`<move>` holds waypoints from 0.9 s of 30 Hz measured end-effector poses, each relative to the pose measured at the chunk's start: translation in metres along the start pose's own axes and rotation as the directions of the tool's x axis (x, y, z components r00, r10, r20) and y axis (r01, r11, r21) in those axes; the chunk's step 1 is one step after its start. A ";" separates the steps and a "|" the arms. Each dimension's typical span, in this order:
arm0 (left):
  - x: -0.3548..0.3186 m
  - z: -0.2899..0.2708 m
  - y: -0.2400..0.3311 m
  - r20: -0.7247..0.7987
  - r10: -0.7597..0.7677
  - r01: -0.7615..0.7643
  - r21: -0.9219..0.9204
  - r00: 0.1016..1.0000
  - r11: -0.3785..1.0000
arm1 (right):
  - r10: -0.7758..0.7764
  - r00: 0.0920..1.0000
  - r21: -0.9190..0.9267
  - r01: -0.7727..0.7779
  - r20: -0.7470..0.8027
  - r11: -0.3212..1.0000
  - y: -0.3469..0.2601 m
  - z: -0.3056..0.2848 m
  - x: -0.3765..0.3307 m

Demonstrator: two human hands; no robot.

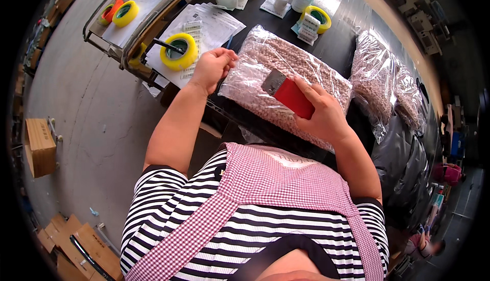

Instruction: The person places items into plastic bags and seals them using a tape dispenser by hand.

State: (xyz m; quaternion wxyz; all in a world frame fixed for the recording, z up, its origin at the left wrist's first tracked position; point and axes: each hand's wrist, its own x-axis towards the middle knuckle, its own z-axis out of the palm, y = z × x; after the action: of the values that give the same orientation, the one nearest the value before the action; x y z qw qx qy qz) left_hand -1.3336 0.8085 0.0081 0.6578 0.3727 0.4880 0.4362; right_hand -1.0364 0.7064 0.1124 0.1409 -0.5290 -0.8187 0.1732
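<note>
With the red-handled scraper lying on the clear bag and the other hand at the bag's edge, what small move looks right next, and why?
Probably a short stroke of the scraper across the clear bag, smoothing the film. The right hand grips the red handle with the metal blade flat on the plastic, while the left hand pinches the bag's left edge, bracing it on the dark table.

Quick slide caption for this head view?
Right hand holds a red scraper over a clear bag of pellets; left hand grips the bag's edge.
</note>
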 end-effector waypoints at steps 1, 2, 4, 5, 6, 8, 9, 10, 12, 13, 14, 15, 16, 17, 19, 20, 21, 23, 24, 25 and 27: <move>0.001 -0.013 0.011 -0.101 0.034 -0.028 0.055 0.994 0.998 | 0.037 0.999 -0.017 -0.037 0.009 0.999 0.004 -0.006 -0.004; 0.004 -0.030 0.014 -0.094 0.004 0.005 0.095 0.996 0.995 | 0.039 0.999 -0.050 -0.038 0.025 0.998 0.009 -0.008 -0.007; 0.008 -0.036 0.013 -0.073 -0.065 0.077 0.189 0.995 0.979 | 0.045 0.997 -0.115 -0.037 0.062 0.993 0.016 -0.010 -0.010; 0.011 -0.036 0.010 -0.081 -0.053 0.068 0.194 0.995 0.979 | 0.076 0.993 -0.128 -0.065 0.086 0.990 0.014 -0.009 -0.008; 0.016 -0.036 0.004 -0.089 -0.041 0.059 0.200 0.995 0.978 | 0.081 0.993 -0.146 -0.068 0.088 0.987 0.012 -0.007 -0.008; 0.027 -0.036 -0.003 -0.113 -0.009 0.036 0.233 0.994 0.972 | 0.084 0.993 -0.182 -0.068 0.083 0.981 0.010 -0.006 -0.004; 0.032 -0.035 -0.007 -0.128 0.006 0.028 0.260 0.992 0.965 | 0.096 0.992 -0.174 -0.079 0.086 0.981 0.009 -0.006 -0.001; 0.039 -0.034 -0.014 -0.140 0.017 0.023 0.282 0.990 0.959 | 0.111 0.989 -0.170 -0.094 0.094 0.981 0.009 -0.006 0.001; 0.054 -0.040 -0.031 -0.169 0.062 0.014 0.417 0.984 0.909 | 0.128 0.984 -0.179 -0.105 0.120 0.978 0.007 -0.007 0.008; 0.058 -0.040 -0.037 -0.179 0.085 0.012 0.482 0.980 0.876 | 0.138 0.981 -0.193 -0.110 0.139 0.975 0.006 -0.008 0.011; 0.062 -0.041 -0.043 -0.144 0.110 -0.001 0.604 0.983 0.797 | 0.148 0.976 -0.207 -0.114 0.159 0.972 0.005 -0.009 0.014; 0.066 -0.040 -0.049 -0.107 0.130 -0.015 0.713 0.986 0.701 | 0.147 0.975 -0.208 -0.111 0.165 0.972 0.006 -0.009 0.016; 0.069 -0.039 -0.056 -0.065 0.143 -0.032 0.806 0.988 0.591 | 0.149 0.974 -0.211 -0.111 0.173 0.971 0.007 -0.008 0.018; 0.067 -0.032 -0.061 -0.021 0.210 -0.081 0.881 0.977 0.466 | 0.147 0.973 -0.212 -0.108 0.177 0.971 0.008 -0.009 0.020; 0.064 -0.018 -0.064 -0.031 0.185 -0.048 0.910 0.982 0.411 | 0.152 0.973 -0.191 -0.118 0.171 0.974 0.011 -0.008 0.021; 0.064 -0.014 -0.060 -0.017 0.141 -0.034 0.937 0.990 0.347 | 0.156 0.973 -0.182 -0.125 0.169 0.975 0.012 -0.008 0.020; 0.062 -0.008 -0.058 -0.081 0.162 0.034 0.960 0.983 0.278 | 0.154 0.973 -0.187 -0.122 0.171 0.975 0.013 -0.008 0.020; 0.055 0.002 -0.049 -0.207 0.220 0.180 0.974 0.953 0.136 | 0.146 0.974 -0.190 -0.112 0.175 0.975 0.017 -0.009 0.019; 0.050 0.002 -0.040 -0.186 0.207 0.160 0.978 0.961 0.133 | 0.141 0.977 -0.181 -0.111 0.160 0.977 0.020 -0.008 0.017; 0.046 0.001 -0.029 -0.163 0.195 0.139 0.982 0.967 0.128 | 0.136 0.981 -0.170 -0.111 0.142 0.979 0.023 -0.006 0.013; 0.043 -0.005 -0.025 -0.097 0.288 0.030 0.973 0.953 0.228 | 0.144 0.982 -0.158 -0.123 0.125 0.980 0.024 -0.007 0.010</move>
State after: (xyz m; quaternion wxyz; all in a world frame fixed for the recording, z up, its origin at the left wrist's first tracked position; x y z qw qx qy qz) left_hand -1.3271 0.8409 -0.0302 0.1797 0.6775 0.6994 0.1396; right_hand -1.0173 0.7257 0.1089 0.0330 -0.5790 -0.7996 0.1561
